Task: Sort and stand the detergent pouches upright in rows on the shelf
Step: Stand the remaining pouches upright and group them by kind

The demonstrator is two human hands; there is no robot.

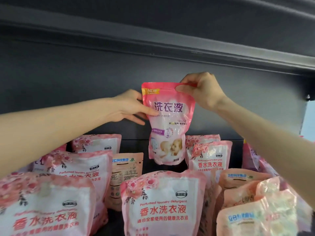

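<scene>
A pink detergent pouch (167,123) is held above the shelf's (134,145) back edge, its top corner pinched by the right hand (202,89), its left side gripped by the left hand (131,106). If it is lowered carelessly, the neighbouring floral pouches (211,159) could be toppled.

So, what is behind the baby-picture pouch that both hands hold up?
Behind the baby-picture pouch only the dark back panel shows, with a floral pouch beside its lower part. Whatever stands directly behind it is covered.

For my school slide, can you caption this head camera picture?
Left hand and right hand hold a pink detergent pouch above floral pouches on the shelf.
</scene>
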